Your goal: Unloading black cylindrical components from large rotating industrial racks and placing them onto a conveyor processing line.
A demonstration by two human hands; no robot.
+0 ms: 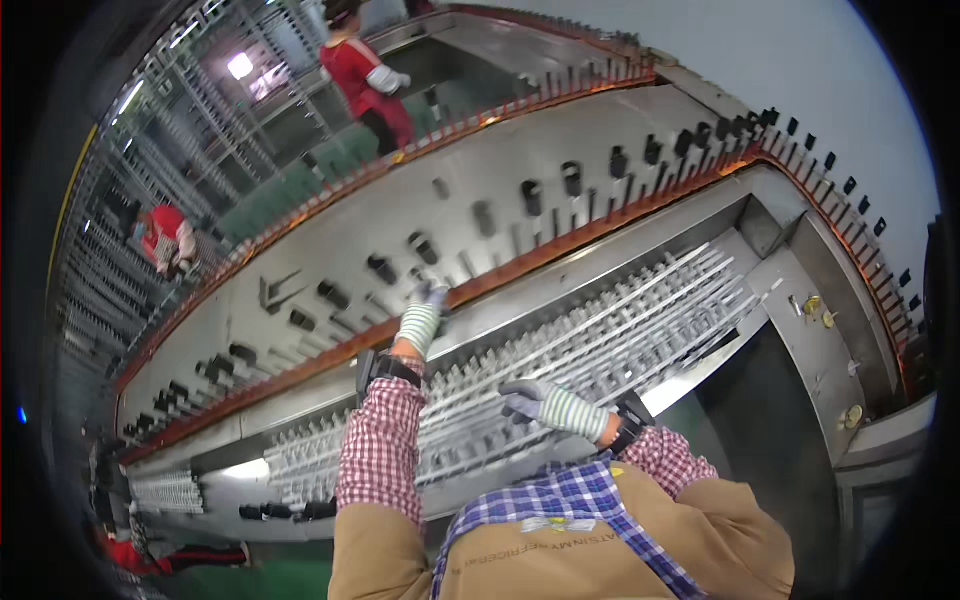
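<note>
Head view, from the left: a short row of small silvery metal pieces (168, 493) lies near the lower left, and a person in a red top (163, 232) bends beyond the far side of the line. Further right, several black cylindrical pieces (318, 510) lie along the near edge of the work area. Above them, a broad grey metal surface (560, 125) slants up to the right, edged by an orange-brown rail (560, 244) with upright thin pins, many topped by black cylindrical caps (422, 247). A thin dark angled piece (266, 297) lies on that surface, and a standing person in red (355, 75) is beyond it.

Near the middle, the left hand (425, 303), in a grey glove with a green-and-white striped cuff, reaches to the rail, its fingers close together just beside the pins and below one cap; whether it holds anything cannot be told. To its right, the right hand (540, 402), gloved alike, has its fingers loosely bent over long pale metal rods (620, 310) set with small silvery pieces; whether it grips one cannot be told. These rods lie side by side below the rail. At the far right, small round brass-coloured pieces (812, 304) sit on a metal ledge.
</note>
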